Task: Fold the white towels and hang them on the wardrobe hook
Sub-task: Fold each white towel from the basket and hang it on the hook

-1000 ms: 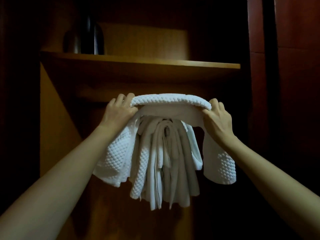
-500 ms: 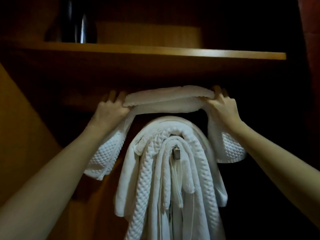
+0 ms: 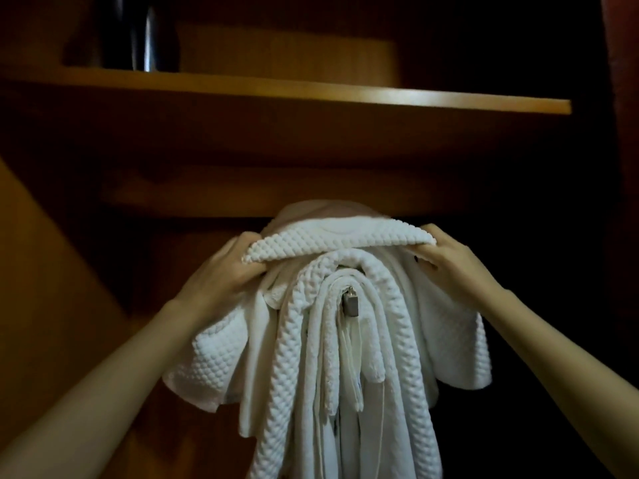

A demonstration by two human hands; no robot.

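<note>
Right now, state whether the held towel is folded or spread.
Folded: the white towel shows a doubled front edge; left hand and right hand grip its ends.

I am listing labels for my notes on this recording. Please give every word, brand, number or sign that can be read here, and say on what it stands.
None can be read.
white towel, gripped by the left hand and right hand: no print shows.
metal piece among the hanging towels: no marking can be made out.
dark vessel on the shelf: too dark to tell.
</note>
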